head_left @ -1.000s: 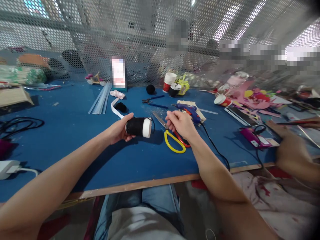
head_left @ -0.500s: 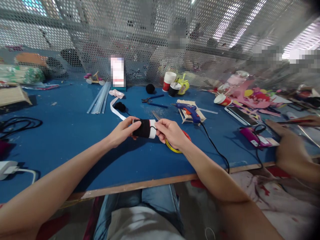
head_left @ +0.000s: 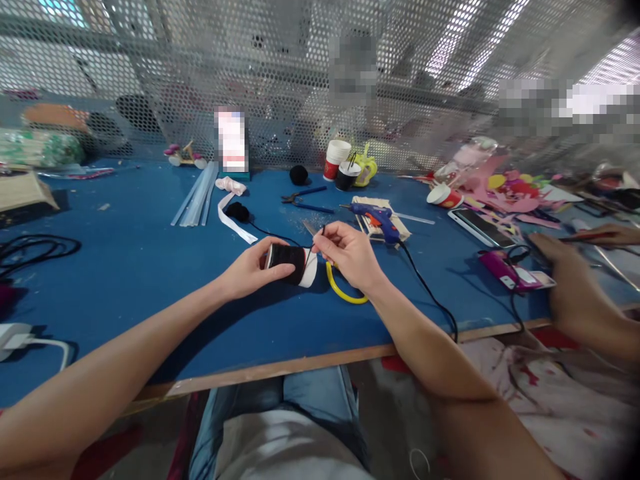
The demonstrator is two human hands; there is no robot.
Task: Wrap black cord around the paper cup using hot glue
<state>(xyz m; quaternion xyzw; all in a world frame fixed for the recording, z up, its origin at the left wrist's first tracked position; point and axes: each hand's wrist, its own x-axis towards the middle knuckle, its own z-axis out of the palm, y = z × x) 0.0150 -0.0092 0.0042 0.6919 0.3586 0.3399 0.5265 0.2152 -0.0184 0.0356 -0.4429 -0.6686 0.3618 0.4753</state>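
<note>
A black-wrapped cup [head_left: 286, 265] tilts between both hands, just inward of the surface's [head_left: 280, 327] front edge.
The left hand [head_left: 253, 270] clasps its side; the right hand [head_left: 350, 257] pinches black yarn [head_left: 309, 255] at its white end. Even tension should keep turns snug. Bare room lies toward the front edge; scissors [head_left: 343, 294] crowd the right hand.
</note>
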